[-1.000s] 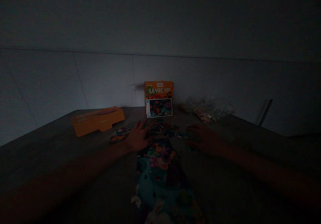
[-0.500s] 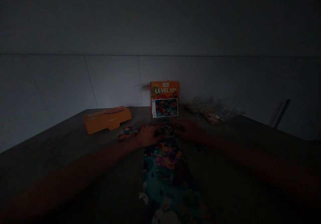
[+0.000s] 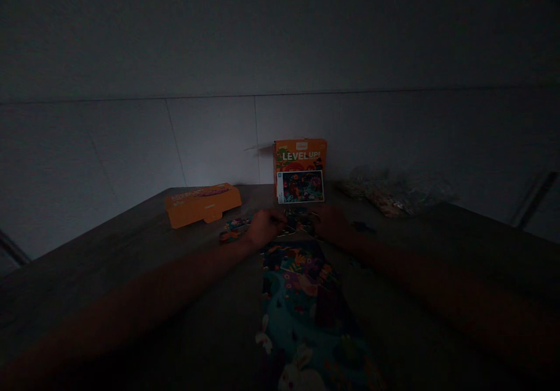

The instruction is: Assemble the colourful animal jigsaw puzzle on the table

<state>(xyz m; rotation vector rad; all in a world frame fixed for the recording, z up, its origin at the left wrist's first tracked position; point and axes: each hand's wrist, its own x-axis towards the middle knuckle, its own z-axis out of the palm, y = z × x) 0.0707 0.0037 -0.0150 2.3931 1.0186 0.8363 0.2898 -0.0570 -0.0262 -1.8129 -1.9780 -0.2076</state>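
In the dim head view, a long strip of joined puzzle pieces [image 3: 301,309] with white rabbits at its near end runs down the middle of the table. Beyond its far end lie more puzzle pieces [image 3: 300,220]. My left hand [image 3: 263,227] rests at their left side, its fingers bent and drawn together; what they hold, if anything, is too dark to see. At the right side of those pieces is my right hand [image 3: 330,224], dark and blurred, its fingers hard to make out. More colourful pieces [image 3: 231,230] lie left of my left hand.
An orange box [image 3: 300,149] stands at the back with a picture card [image 3: 301,187] leaning on it. An orange carton [image 3: 203,205] lies back left. Clear plastic bags [image 3: 394,195] lie back right. Dark pieces [image 3: 363,226] lie beyond my right forearm.
The view has shifted, so things on the table appear further right. My left hand's fingers, spread flatter before, are now drawn together. My right hand stays beside the far pieces.
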